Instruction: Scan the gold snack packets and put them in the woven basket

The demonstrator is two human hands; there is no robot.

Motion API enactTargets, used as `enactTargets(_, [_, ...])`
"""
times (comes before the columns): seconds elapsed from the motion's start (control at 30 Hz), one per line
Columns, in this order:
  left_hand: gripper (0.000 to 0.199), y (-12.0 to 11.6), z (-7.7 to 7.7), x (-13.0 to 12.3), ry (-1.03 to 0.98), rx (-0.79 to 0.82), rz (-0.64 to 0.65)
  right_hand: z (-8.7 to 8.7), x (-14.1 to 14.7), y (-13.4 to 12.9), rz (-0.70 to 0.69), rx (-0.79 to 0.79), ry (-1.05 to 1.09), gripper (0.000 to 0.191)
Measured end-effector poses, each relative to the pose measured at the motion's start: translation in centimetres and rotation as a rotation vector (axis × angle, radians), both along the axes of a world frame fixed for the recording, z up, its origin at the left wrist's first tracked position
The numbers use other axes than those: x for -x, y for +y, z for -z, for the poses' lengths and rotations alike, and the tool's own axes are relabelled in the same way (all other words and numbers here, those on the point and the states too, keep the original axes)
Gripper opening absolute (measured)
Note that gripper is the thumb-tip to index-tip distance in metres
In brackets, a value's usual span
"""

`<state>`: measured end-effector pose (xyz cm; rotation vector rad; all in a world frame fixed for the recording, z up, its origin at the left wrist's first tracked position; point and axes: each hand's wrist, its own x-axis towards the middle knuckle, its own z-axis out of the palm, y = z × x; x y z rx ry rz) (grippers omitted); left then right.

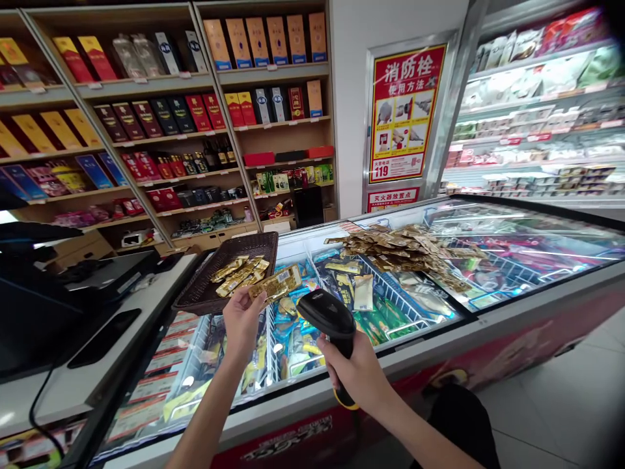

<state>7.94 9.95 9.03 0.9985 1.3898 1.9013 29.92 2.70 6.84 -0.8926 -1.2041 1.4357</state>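
Sachet: a gold foil sachet (276,284), tilted, held just beside the scanner's head
Left hand: the left hand (241,319) is half open, pinching the sachet at its fingertips
Right hand: the right hand (354,378) is closed around the grip of a black-and-yellow barcode scanner (327,314)
Basket: a dark woven basket (195,286) at 11 o'clock from the left hand, holding more gold sachets (239,275)
Pile: a heap of gold sachets (400,251) at 1 o'clock, on the glass lid of a chest freezer (537,299) packed with frozen goods
Counter: a white counter (63,384) at 9 o'clock
Shelves: wooden shelves (273,75) of boxed liquor at 12 o'clock
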Motion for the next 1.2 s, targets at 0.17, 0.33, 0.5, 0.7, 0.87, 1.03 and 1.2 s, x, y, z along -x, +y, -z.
enactTargets(0.17, [0.046, 0.0, 0.4, -0.1, 0.014, 0.000, 0.000, 0.1, -0.1, -0.2, -0.041, -0.005, -0.041, 0.034])
enactTargets(0.33, [0.048, 0.2, 0.4, 0.0, 0.009, 0.011, -0.005, 0.7, -0.2, -0.4, -0.036, 0.007, -0.049, 0.038])
enactTargets(0.5, [0.049, 0.5, 0.9, 0.3, -0.005, -0.003, -0.013, 1.1, -0.3, -0.4, -0.032, 0.022, -0.028, 0.040])
enactTargets(0.7, [0.048, 3.1, 1.5, 2.3, 0.069, 0.000, -0.063, 1.6, -0.8, -0.5, -0.021, 0.008, -0.072, 0.038])
enactTargets(0.87, [0.039, 7.5, -1.4, 8.0, 0.157, 0.019, -0.313, 1.7, -1.8, -0.3, 0.015, -0.014, -0.087, 0.041])
enactTargets(1.03, [0.050, 8.8, -2.9, 11.8, 0.526, 0.232, -0.622, 1.6, -3.4, -0.1, 0.106, -0.010, -0.105, 0.042])
enactTargets(1.2, [0.030, 9.4, 0.8, 6.1, 1.049, 0.092, -0.343, 2.2, -3.9, 0.9, 0.122, 0.010, -0.076, 0.046])
